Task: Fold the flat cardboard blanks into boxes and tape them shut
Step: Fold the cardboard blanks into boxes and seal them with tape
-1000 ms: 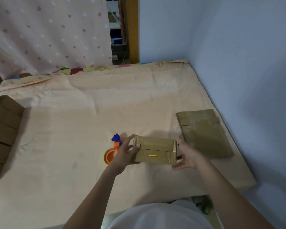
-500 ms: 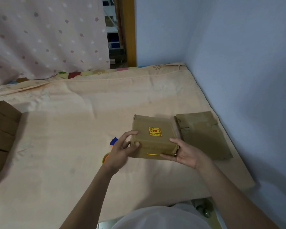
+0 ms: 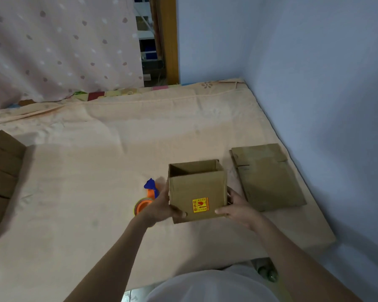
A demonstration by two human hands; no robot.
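two hands hold the cardboard box (image 3: 198,190) upright, its open end up and its yellow sticker (image 3: 200,205) facing the person. the left hand (image 3: 162,207) grips the box's left side, thumb curled onto the front; the right hand (image 3: 238,205) grips its right side likewise. just left of the box, partly behind the left hand, lies an orange tape dispenser (image 3: 147,200). right of the box lies a stack of flat blanks (image 3: 267,178) on the peach sheet (image 3: 85,171). far left of the box stand finished boxes (image 3: 0,177).

Bed (image 3: 96,149) with peach sheet, pushed into the wall corner. Flat cardboard blanks (image 3: 268,179) lie near its right edge. Orange-blue tape dispenser (image 3: 147,199) left of the blanks. Stack of brown boxes (image 3: 0,179), probably folded, at bed's left edge.
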